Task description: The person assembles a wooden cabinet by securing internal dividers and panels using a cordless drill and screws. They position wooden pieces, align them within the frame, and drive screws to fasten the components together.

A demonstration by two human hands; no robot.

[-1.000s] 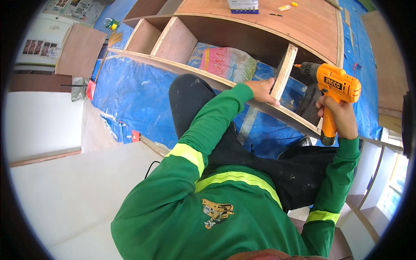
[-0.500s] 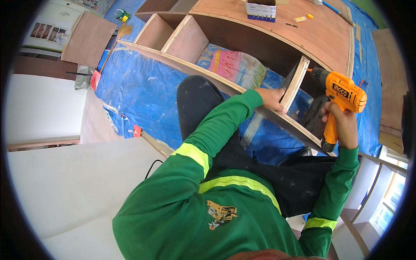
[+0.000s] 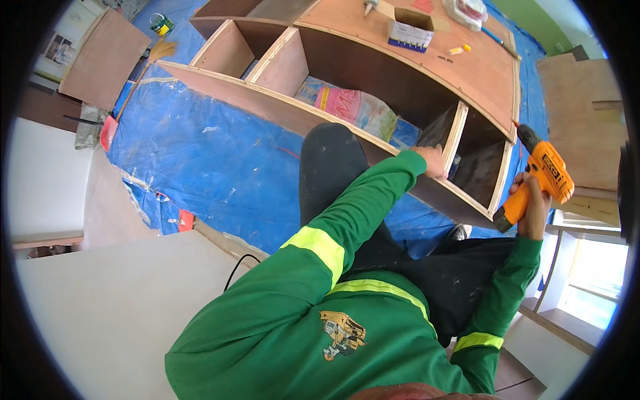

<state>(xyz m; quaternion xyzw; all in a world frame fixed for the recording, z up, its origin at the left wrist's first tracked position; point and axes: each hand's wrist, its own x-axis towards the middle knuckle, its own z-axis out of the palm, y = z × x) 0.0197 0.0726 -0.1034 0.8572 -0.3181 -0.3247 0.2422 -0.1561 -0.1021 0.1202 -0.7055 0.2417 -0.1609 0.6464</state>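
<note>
My right hand (image 3: pixel 531 203) is wrapped round the grip of an orange cordless drill (image 3: pixel 548 172). Its black chuck points up and left, and the bit tip is near the right end panel of an open plywood cabinet frame (image 3: pixel 380 148). My left hand (image 3: pixel 432 162) grips the near end of a plywood divider (image 3: pixel 453 137), where it meets the cabinet's long near side. Part of the fingers is hidden behind the wood. Inside the middle compartment lies a pink and white printed sack (image 3: pixel 357 110).
A small open carton (image 3: pixel 410 35), a yellow-capped tube (image 3: pixel 460 50) and a nozzle-tipped tube (image 3: pixel 370 7) lie on the plywood panel beyond. Blue sheeting (image 3: pixel 220 147) covers the floor. At the left are a broom (image 3: pixel 160 50), a red dustpan (image 3: pixel 109 132) and a can (image 3: pixel 161 25).
The drill has moved from the divider's far end rightward to beside the cabinet's right end panel. My left hand stays at the divider's near end. The view has shifted.
</note>
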